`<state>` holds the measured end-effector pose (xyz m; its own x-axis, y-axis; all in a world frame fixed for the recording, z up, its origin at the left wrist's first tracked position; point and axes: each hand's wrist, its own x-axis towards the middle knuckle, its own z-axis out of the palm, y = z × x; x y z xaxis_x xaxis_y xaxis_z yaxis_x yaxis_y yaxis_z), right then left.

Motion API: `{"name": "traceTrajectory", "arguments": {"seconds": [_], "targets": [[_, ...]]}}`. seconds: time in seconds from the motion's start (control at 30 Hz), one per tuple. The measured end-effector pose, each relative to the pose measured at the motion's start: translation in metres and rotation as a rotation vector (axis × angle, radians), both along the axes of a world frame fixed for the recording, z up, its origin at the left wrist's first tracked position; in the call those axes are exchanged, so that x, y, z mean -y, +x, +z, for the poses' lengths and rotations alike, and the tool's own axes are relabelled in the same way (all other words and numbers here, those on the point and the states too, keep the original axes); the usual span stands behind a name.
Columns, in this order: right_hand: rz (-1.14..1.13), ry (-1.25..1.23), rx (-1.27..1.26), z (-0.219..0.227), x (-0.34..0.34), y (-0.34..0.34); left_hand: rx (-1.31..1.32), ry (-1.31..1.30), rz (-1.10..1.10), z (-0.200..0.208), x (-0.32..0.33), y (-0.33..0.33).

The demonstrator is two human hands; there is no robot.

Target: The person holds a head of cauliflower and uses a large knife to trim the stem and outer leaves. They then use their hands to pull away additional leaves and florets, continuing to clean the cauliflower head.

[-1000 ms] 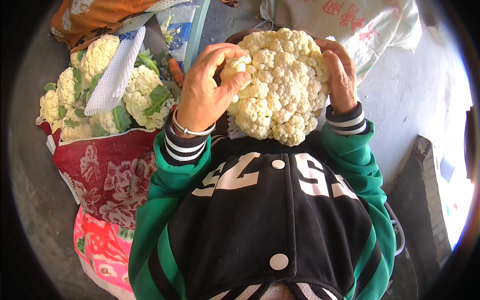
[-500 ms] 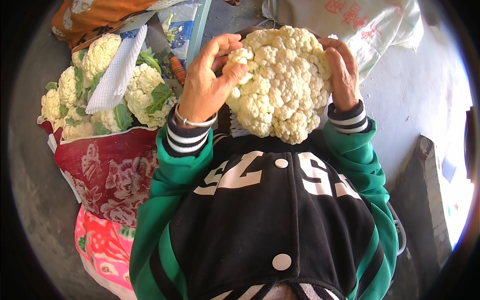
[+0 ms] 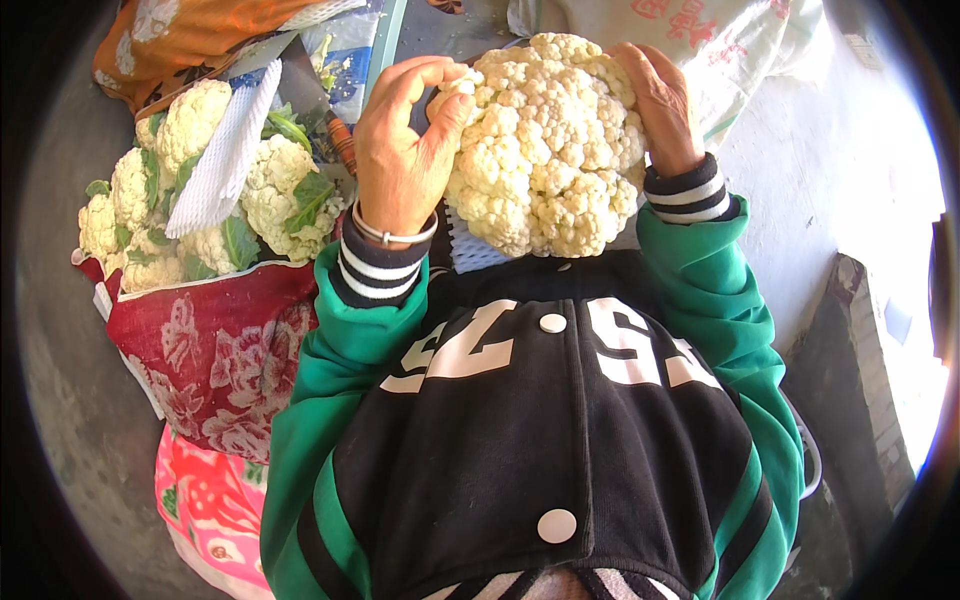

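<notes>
A large cream-white cauliflower head is held up in front of my chest, curd side up. At its left rim, my left hand closes thumb and fingers on a small floret at the edge. My right hand grips the upper right side, its fingers lying along the rim and partly out of sight. White foam netting shows below the cauliflower, by my jacket. The underside of the head is hidden.
On the left, several cauliflowers with green leaves fill a red flowered bag, a white foam net sleeve over them. Beside it lies a knife with a reddish-brown handle. A white woven sack is at upper right, a pink patterned cloth at lower left.
Both hands and the cauliflower have shifted slightly up and left in view. My left thumb and fingers have drawn closer around the edge floret. More foam netting shows underneath.
</notes>
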<state>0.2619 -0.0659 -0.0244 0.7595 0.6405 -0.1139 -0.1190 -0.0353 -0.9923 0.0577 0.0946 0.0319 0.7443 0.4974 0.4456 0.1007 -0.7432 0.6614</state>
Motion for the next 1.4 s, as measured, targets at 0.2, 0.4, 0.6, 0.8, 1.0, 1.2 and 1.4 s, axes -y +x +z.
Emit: {"name": "traceTrajectory", "arguments": {"seconds": [0.2,0.4,0.6,0.8,1.0,1.2,1.4], "targets": [[-0.006,0.009,0.012,-0.004,-0.001,0.002,-0.013,-0.052,-0.09,0.03,0.026,0.0],[0.027,0.002,-0.009,-0.009,0.001,0.006,-0.086,0.01,-0.213,0.035,0.044,0.003],[0.024,-0.008,0.134,-0.017,0.003,0.007,-0.209,0.063,-0.331,0.037,0.055,0.003],[0.034,-0.038,0.044,-0.005,0.003,0.005,-0.317,0.072,-0.373,0.042,0.059,0.001],[0.043,-0.026,0.018,-0.01,0.004,0.007,-0.287,-0.053,-0.418,0.036,0.052,-0.002],[0.052,-0.008,0.062,-0.01,0.005,0.006,-0.257,-0.002,-0.426,0.032,0.051,-0.002],[0.056,-0.007,0.054,-0.01,0.005,0.007,-0.201,0.103,-0.365,0.025,0.057,0.001]]}}
